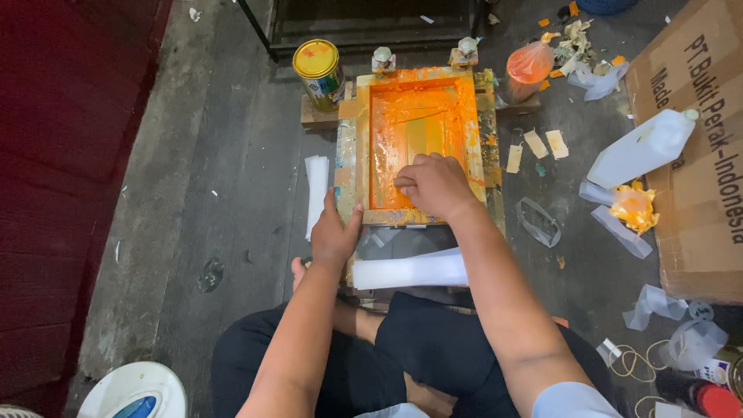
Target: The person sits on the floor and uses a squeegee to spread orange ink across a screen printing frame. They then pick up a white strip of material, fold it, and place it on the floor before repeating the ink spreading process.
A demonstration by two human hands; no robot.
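A wooden screen-printing frame (360, 131), its mesh covered in orange ink, lies flat on the dark floor before me. My left hand (334, 231) presses on the frame's near left corner, thumb spread along the bottom bar. Inside the frame at its near edge, my right hand (436, 184) is closed around a squeegee that is mostly hidden under the fingers. A white plastic sheet (410, 271) sticks out from under the frame's near side, above my crossed legs.
A yellow-lidded tin can (319, 70) stands at the frame's far left. A strip of white sheets (316, 186) lies left of the frame. On the right are an orange-stained plastic bag (529, 68), a white jug (641, 147), cardboard (696, 155), an ink-stained rag (633, 207) and scraps.
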